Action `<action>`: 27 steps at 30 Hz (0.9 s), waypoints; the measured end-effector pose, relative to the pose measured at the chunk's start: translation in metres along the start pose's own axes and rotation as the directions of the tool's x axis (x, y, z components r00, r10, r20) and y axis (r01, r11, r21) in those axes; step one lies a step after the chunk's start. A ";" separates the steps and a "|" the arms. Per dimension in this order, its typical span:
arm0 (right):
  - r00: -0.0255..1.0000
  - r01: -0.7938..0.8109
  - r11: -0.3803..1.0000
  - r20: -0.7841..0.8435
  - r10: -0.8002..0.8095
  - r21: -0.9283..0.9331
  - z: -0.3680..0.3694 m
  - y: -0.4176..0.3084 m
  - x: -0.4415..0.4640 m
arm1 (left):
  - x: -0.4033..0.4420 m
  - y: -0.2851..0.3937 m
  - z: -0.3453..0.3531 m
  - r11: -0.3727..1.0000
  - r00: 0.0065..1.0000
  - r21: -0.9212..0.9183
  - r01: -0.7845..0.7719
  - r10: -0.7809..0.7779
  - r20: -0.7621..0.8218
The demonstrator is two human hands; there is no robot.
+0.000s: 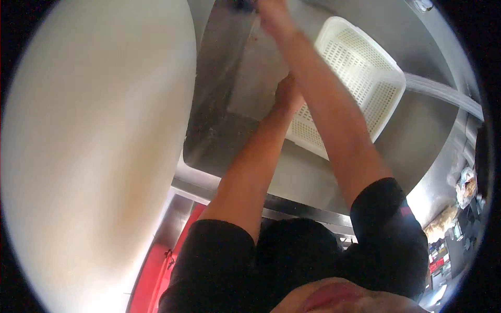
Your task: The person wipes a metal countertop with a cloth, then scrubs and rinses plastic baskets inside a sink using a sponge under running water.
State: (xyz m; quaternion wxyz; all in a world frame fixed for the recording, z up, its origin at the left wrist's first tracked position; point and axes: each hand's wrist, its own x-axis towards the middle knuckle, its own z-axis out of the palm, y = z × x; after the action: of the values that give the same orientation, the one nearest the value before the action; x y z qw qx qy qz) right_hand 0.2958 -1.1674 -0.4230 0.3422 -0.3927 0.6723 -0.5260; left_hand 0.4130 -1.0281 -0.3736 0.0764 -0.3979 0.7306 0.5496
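Observation:
A white plastic basket [385, 78] with perforated sides and bottom sits tilted in a metal sink [219, 120]. My left hand [288, 94] is closed at the basket's near-left rim, its fingers partly hidden by my right forearm crossing above it. Stretched past the basket, my right hand [275, 20] is at the top edge of the view and smeared by motion. Against its left side is a dark blue thing [244, 5], blurred and cut off by the frame; it appears to be in that hand.
A ribbed clear hose [443, 92] runs from the right side toward the basket. A large pale surface [99, 146] takes up the left. Below it is a red object [156, 276]. Bagged items [466, 188] lie at the far right, past the sink's metal rim.

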 end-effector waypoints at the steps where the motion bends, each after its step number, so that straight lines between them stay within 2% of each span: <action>1: 0.995 0.074 0.978 -0.056 -0.087 -0.194 -0.011 -0.005 0.029 | -0.003 0.007 -0.004 0.997 0.994 -0.005 0.074 -0.074 0.075; 3: 0.967 0.183 0.838 -0.061 -0.249 -0.515 0.000 0.020 0.056 | -0.002 -0.006 0.011 0.968 0.991 -0.216 0.128 -0.131 0.001; 4: 0.952 0.236 0.731 0.000 -0.307 -0.640 0.015 0.040 0.048 | -0.001 -0.008 0.014 0.959 0.992 -0.262 0.104 -0.118 -0.040; 5: 0.944 0.288 0.646 0.098 -0.314 -0.707 0.030 0.054 0.028 | -0.001 -0.011 0.017 0.949 0.991 -0.306 0.076 -0.105 -0.080; 6: 0.941 0.338 0.631 0.230 -0.249 -0.699 0.041 0.067 0.003 | -0.001 -0.008 0.016 0.957 0.991 -0.291 0.007 -0.046 -0.128; 7: 0.920 0.348 0.701 0.370 -0.129 -0.622 0.049 0.074 -0.021 | -0.001 -0.007 0.015 0.960 0.985 -0.273 -0.061 0.013 -0.175; 8: 0.892 0.230 0.844 0.453 0.017 -0.485 0.052 0.078 -0.032 | 0.000 -0.007 0.013 0.959 0.973 -0.254 -0.125 0.068 -0.223; 9: 0.946 0.087 0.986 0.323 -0.036 -0.145 0.053 0.070 -0.038 | -0.002 -0.011 0.013 0.956 0.957 -0.233 -0.178 0.113 -0.265; 10: 0.980 -0.048 0.994 0.197 0.027 0.100 0.045 0.041 -0.041 | -0.006 -0.016 0.012 0.960 0.962 -0.217 -0.179 0.124 -0.245; 11: 0.994 -0.109 0.925 0.068 0.090 0.364 0.036 0.008 -0.044 | -0.009 -0.020 0.013 0.963 0.965 -0.201 -0.181 0.134 -0.225; 13: 0.968 -0.166 0.883 -0.098 0.231 0.440 -0.003 -0.072 -0.012 | -0.004 -0.006 0.005 0.982 0.995 -0.171 -0.085 0.073 -0.074; 16: 0.929 -0.157 0.940 -0.277 0.245 0.304 -0.004 -0.113 0.017 | -0.010 0.016 -0.011 0.985 0.983 -0.069 0.161 -0.154 0.101; 17: 0.913 -0.145 0.957 -0.339 0.228 0.251 -0.002 -0.125 0.025 | -0.001 -0.001 0.002 0.966 0.998 -0.249 0.068 -0.065 0.020; 18: 0.974 -0.216 0.883 0.029 0.225 0.415 -0.025 -0.153 -0.020 | 0.010 -0.033 0.031 0.908 0.997 -0.416 -0.045 0.015 -0.077; 20: 0.924 -0.380 0.925 0.036 0.380 -0.013 0.046 -0.119 -0.083 | 0.009 -0.029 0.032 0.934 0.987 -0.340 -0.110 0.061 -0.152; 21: 0.888 -0.460 0.860 0.129 0.442 0.221 0.069 -0.134 -0.115 | -0.006 0.002 0.011 0.994 0.992 -0.096 -0.047 0.036 -0.121; 22: 0.848 -0.529 0.731 0.236 0.474 0.431 0.079 -0.149 -0.149 | -0.016 0.021 -0.002 0.988 0.995 0.156 0.013 0.002 -0.098; 23: 0.916 -0.274 0.961 0.315 0.250 0.034 0.081 -0.123 -0.144 | -0.018 0.023 -0.003 0.990 0.993 0.143 0.018 -0.001 -0.118; 24: 0.882 0.115 0.937 0.468 0.057 -0.331 0.076 -0.077 -0.120 | -0.014 0.009 0.004 0.964 0.997 -0.265 -0.029 0.009 -0.078; 25: 0.883 0.143 0.924 0.467 0.042 -0.355 0.070 -0.033 -0.096 | -0.006 -0.011 0.014 0.776 0.999 -0.628 -0.051 0.037 -0.037; 26: 0.884 0.171 0.910 0.467 0.027 -0.378 0.065 0.010 -0.074 | -0.005 -0.011 0.012 0.793 0.998 -0.607 -0.052 0.060 -0.008; 27: 0.934 0.052 0.942 0.351 0.072 -0.332 0.045 0.004 -0.061 | -0.003 -0.011 0.010 0.808 0.996 -0.586 -0.055 0.083 0.021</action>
State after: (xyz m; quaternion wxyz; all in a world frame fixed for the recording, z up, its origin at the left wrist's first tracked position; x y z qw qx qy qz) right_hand 0.3619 -1.1321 -0.4339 0.3896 -0.5311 0.6804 -0.3213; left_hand 0.4193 -1.0187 -0.3841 -0.0531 -0.3629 0.5380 0.7589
